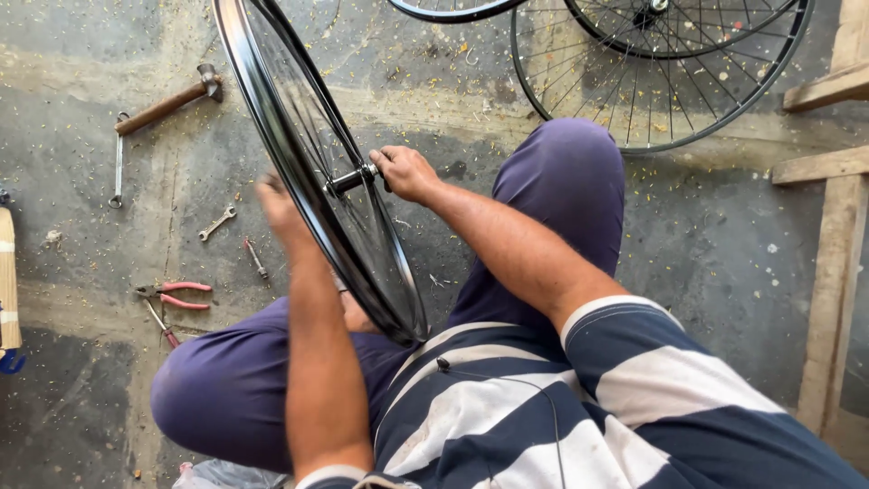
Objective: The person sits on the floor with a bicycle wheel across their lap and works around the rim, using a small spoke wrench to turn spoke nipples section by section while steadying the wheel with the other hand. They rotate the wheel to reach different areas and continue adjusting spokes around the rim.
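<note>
**Wheel held upright between the knees**

Here, a person sits on a concrete floor with knees spread, and a black wheel stands edge-on between the legs. Its rim rises from the lap, near the striped shirt, up past the top edge of the view. The right hand is closed on the end of the axle at the hub, fingers wrapped tight round it. The left hand is on the far side of the rim, blurred; it lies against the rim or the spokes, but whether it grips anything cannot be told. Both forearms are bare, and the legs wear purple trousers.

Tools lie scattered on the floor toward its left edge. A hammer with a wooden handle lies near the top left corner, and a long spanner lies just beside the handle's end. Lower, a small spanner lies near the left hand, with a thin tool close by. Red-handled pliers lie nearer the left knee, and a screwdriver lies just below them.

A second wheel lies flat on the floor at the top edge, beyond the right knee, with part of another rim overlapping it. A wooden frame runs down the right edge. Yellow flecks are strewn over the concrete.
</note>
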Demonstrator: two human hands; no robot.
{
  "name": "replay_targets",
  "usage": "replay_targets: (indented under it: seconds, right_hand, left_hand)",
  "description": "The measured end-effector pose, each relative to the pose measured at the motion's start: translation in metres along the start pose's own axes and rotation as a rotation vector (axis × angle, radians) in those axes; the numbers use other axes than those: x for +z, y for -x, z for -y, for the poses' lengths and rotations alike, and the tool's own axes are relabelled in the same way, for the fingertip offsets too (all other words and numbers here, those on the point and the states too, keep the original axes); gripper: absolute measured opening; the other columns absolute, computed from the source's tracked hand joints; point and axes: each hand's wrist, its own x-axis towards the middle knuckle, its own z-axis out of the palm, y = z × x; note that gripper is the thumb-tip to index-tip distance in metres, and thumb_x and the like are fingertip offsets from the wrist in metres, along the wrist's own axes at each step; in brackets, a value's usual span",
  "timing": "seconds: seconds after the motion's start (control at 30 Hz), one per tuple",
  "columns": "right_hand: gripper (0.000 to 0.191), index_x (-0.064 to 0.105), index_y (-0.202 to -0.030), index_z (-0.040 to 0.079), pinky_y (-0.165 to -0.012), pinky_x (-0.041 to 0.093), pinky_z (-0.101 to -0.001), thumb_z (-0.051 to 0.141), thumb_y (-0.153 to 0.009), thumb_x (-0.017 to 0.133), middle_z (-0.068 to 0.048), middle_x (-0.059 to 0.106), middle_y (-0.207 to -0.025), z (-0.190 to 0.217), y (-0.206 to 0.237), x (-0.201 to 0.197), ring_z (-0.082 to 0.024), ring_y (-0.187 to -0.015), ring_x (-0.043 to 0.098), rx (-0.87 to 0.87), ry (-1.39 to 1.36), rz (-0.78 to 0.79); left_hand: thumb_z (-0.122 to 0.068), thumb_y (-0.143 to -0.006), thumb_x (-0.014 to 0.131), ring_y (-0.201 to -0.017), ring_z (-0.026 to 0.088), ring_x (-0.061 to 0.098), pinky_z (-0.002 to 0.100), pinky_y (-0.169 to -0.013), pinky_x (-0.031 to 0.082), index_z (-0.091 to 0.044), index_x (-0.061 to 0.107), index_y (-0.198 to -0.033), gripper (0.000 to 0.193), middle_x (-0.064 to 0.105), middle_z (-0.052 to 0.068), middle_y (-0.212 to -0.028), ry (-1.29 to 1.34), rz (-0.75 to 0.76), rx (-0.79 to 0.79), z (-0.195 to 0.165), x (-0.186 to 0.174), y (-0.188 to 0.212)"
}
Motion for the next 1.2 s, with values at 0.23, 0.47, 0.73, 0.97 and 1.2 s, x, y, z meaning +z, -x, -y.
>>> replay_targets:
  seconds: [0.23,0.47,0.73,0.97,1.2]
  right_hand:
    - [0.047,0.068,-0.098,0.007,-0.075,0.056,-0.0438,0.049,-0.103,0.047,-0.009,0.073,-0.081,-0.005,-0.005,0.005,-0.022,-0.075,0.073,0.021,-0.088,0.051]
    - [0.059,0.056,-0.122,0.002,-0.071,0.056,-0.0425,0.056,-0.097,0.062,-0.016,0.07,-0.096,-0.007,0.0,0.015,-0.026,-0.084,0.07,-0.104,0.001,-0.092]
    - [0.059,0.057,-0.116,0.005,-0.066,0.051,-0.0342,0.06,-0.097,0.06,-0.011,0.076,-0.085,-0.03,0.012,0.03,-0.018,-0.07,0.068,0.239,-0.479,0.115]
    - [0.05,0.057,-0.114,0.009,-0.051,0.041,-0.0284,0.056,-0.098,0.062,-0.015,0.074,-0.089,-0.044,0.03,0.015,-0.013,-0.056,0.054,0.304,-0.879,0.228]
    - [0.034,0.056,-0.116,0.014,-0.042,0.035,-0.0252,0.044,-0.101,0.062,-0.019,0.072,-0.093,-0.001,0.053,-0.042,-0.011,-0.046,0.045,-0.069,-1.191,0.375]
  left_hand:
    - [-0.017,-0.089,0.081,-0.137,0.027,0.052,0.039,-0.115,0.045,0.004,0.022,-0.16,0.095,0.047,0.018,-0.151,-0.301,0.315,0.588,-0.11,-0.019,0.101]
    - [-0.006,-0.089,0.073,-0.115,0.019,0.062,0.034,-0.103,0.053,0.001,0.048,-0.152,0.068,0.064,0.013,-0.133,-0.07,0.43,0.275,-0.122,-0.023,0.058]
    - [-0.01,-0.082,0.072,-0.103,0.026,0.069,0.037,-0.093,0.058,0.003,0.049,-0.147,0.071,0.069,0.016,-0.118,-0.191,0.478,0.459,-0.109,-0.006,0.096]
    - [-0.007,-0.082,0.067,-0.144,0.044,0.051,0.044,-0.122,0.042,0.005,0.049,-0.142,0.064,0.05,0.029,-0.154,-0.285,0.528,0.817,-0.091,0.008,0.18]
    - [-0.04,-0.089,0.082,-0.147,0.037,0.049,0.05,-0.123,0.04,-0.003,0.064,-0.124,0.054,0.05,0.021,-0.157,-0.458,0.865,1.118,-0.092,-0.021,0.239]
